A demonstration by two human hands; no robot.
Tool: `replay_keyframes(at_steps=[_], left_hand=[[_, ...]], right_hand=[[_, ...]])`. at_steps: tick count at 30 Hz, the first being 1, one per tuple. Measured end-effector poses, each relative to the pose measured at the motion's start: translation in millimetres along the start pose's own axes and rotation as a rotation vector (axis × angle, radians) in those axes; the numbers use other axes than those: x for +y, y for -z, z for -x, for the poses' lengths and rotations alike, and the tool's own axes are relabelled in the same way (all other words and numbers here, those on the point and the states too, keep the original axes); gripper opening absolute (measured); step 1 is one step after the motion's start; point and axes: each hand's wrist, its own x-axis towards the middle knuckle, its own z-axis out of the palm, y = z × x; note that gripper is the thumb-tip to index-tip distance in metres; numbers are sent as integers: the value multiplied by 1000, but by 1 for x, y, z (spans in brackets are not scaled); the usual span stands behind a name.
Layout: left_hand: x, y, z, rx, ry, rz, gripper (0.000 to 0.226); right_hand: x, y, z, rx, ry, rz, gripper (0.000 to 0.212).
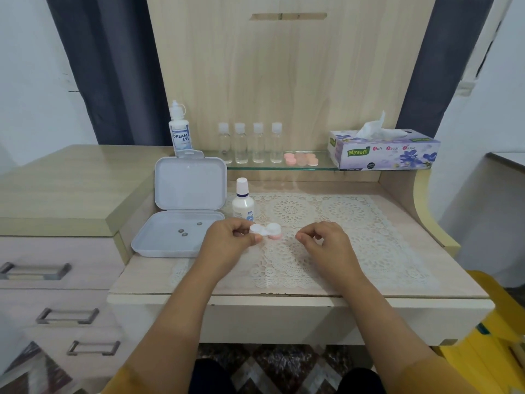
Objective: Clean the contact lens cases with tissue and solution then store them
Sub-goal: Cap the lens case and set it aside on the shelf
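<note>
1. the left hand (227, 237) is low over the lace mat (326, 237). its thumb and fingers pinch one end of a small contact lens case (267, 231).
2. the case has two white round caps side by side, and a bit of pink shows under the cap farther from the left hand. it is held just above the mat.
3. the right hand (324, 240) is near the free end of the case but does not touch it. its fingers are curled in, with the thumb and first finger tips close together. i cannot tell if it holds anything tiny.
4. just beside the left hand, on its outer side, sits an open white box (181, 211). its lid stands up, and three little round bits lie in its tray.
5. just past the left hand's fingers stands a small white bottle (243, 203) with a white cap.
6. farther back is a glass shelf (324, 167). past the box is a solution bottle (179, 132) with "dream eye" on it.
7. past the hands on that shelf stand four clear little bottles (250, 143) in a row, and next to them lie pink lens cases (301, 159).
8. far past the right hand is a tissue box (383, 150) with one white tissue sticking up.
</note>
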Motion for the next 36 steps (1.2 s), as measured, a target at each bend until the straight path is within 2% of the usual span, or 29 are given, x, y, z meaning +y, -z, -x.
replay_keyframes(at_steps=[13, 21, 26, 30, 36], left_hand=[[-18, 61, -9, 237, -6, -84, 9], [-37, 71, -11, 365, -7, -259, 12], [-43, 68, -12, 393, -131, -476, 10], [-48, 67, -15, 356, -211, -611, 18], [-56, 73, -23, 287, -494, -881, 28]], right_hand=[[1, 0, 1, -27, -14, 27, 12], [1, -1, 1, -40, -10, 51, 14], [1, -2, 1, -38, -1, 66, 14], [1, -2, 1, -45, -4, 66, 14], [1, -2, 1, -44, 1, 68, 14]])
